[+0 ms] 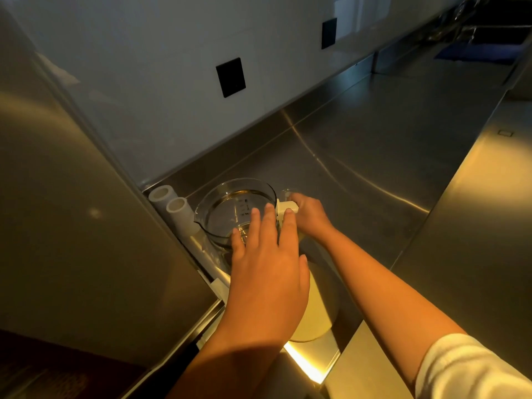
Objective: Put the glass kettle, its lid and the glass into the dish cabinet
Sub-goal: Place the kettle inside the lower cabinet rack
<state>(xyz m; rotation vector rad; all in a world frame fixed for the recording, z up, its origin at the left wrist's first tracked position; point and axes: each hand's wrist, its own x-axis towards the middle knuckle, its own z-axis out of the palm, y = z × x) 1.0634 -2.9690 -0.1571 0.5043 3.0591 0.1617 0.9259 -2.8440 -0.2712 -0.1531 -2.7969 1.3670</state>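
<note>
The glass kettle (230,208) stands lidless on the steel counter in the corner, its white handle (283,210) pointing right. My right hand (309,216) grips that handle. My left hand (267,254) hovers over the kettle's near rim with straight, spread fingers and holds nothing. A small glass (286,192) shows just behind the right hand, mostly hidden by it. A pale round disc (312,306), possibly the lid, lies on the counter under my left wrist.
Two white tubes (169,203) stand left of the kettle against a tall steel panel (72,211). The steel counter (374,156) runs to the far right toward a sink (495,33). Black wall sockets (230,77) sit on the backsplash.
</note>
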